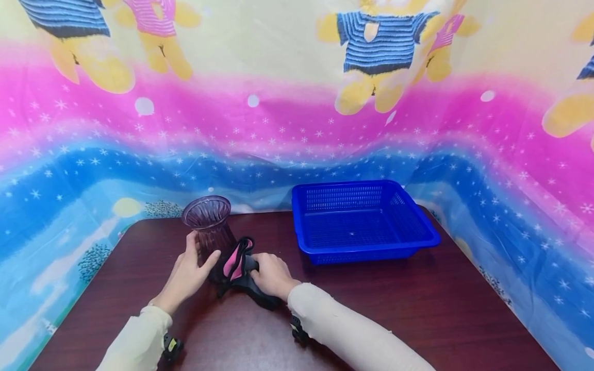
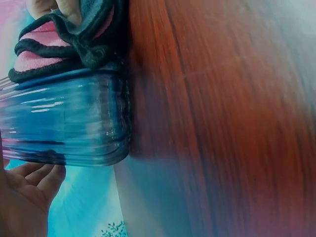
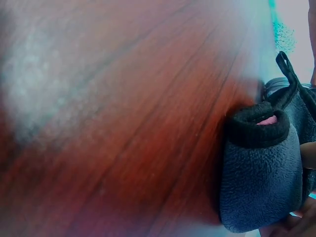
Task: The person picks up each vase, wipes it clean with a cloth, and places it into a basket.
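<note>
A ribbed, see-through purple glass vase [image 1: 214,238] with a wide flared rim stands upright on the table. My left hand [image 1: 185,275] holds it from the left side, with the fingers along its wall in the left wrist view. My right hand [image 1: 273,274] grips a folded cloth [image 1: 238,262] against the vase's right side. Dark grey fleece, black edging and a pink inner face mark this cloth, and a black hanging loop shows in the right wrist view. Part of the vase's lower body is hidden behind the cloth and the left hand in the head view.
A blue plastic basket [image 1: 366,252] with slotted walls stands at the back right of the dark red-brown wooden table [image 1: 371,309]. Behind the table hangs a printed curtain [image 1: 278,129] with bears and snowflakes, close to its far edge.
</note>
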The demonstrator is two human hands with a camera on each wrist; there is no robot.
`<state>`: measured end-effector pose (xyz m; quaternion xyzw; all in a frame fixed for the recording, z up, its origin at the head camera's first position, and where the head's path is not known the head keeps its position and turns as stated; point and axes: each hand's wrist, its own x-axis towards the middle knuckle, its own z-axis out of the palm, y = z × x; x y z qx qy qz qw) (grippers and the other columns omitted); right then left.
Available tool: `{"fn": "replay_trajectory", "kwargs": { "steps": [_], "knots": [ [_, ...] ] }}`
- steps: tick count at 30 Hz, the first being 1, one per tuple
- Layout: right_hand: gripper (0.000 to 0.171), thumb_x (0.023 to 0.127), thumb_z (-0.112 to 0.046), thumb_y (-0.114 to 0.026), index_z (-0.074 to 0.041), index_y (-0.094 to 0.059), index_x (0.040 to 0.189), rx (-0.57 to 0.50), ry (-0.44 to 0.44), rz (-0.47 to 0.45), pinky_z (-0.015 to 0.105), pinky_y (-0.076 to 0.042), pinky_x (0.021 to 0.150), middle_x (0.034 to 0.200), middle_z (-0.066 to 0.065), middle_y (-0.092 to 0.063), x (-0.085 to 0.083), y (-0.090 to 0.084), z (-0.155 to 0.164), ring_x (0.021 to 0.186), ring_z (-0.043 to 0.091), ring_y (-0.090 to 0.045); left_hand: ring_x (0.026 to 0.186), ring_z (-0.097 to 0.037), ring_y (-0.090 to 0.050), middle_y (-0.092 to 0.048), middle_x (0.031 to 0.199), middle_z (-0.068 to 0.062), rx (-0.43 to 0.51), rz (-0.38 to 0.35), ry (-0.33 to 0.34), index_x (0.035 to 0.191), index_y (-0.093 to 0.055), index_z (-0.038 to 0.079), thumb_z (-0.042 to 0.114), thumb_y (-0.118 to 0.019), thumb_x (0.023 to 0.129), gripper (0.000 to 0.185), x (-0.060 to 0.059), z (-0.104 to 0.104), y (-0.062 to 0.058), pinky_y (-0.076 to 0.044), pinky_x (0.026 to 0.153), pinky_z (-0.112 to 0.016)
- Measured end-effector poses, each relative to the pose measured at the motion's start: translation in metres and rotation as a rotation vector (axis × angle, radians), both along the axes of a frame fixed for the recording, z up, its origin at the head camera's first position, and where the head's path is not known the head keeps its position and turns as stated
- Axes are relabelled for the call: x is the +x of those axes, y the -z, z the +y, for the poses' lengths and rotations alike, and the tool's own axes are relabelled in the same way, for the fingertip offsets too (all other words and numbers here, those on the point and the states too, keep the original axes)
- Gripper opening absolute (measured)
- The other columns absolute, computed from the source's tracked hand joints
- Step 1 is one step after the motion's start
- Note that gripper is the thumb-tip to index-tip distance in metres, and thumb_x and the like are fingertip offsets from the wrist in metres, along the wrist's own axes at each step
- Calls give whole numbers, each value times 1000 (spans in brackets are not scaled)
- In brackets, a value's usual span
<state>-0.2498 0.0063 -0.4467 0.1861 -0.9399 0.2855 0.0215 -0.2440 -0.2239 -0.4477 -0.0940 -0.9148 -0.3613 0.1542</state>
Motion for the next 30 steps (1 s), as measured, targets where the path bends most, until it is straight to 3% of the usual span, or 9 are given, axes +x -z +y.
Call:
{"fn": "replay_trajectory", "kwargs": {
  "steps": [10, 18, 30],
  "knots": [
    [24, 91, -19, -70, -20, -75, 114, 5, 17, 19, 35, -55, 70, 103, 0, -78, 0, 2, -1, 91, 20, -73, 130, -47, -57, -54, 141, -35, 51, -29, -55, 153, -23, 9, 49, -67, 94, 84, 1, 6, -1, -47, 103, -64],
    [25, 91, -18, -69, -20, -75, 115, 3, 26, 12, 37, -56, 71, 105, 0, -78, 0, 3, -1, 92, 21, -73, 109, -45, -65, -66, 120, -28, 21, 51, -137, 134, -41, 3, 48, -76, 88, 73, 2, 8, -6, -51, 90, -59],
    [24, 91, -19, -71, -20, -75, 114, 28, 25, 28, 36, -55, 73, 106, 0, -78, 0, 7, -2, 93, 19, -72, 116, -44, -67, -66, 126, -32, 2, 22, -91, 147, -39, -2, 47, -73, 91, 81, 3, 3, -7, -53, 96, -59]
  ]
}}
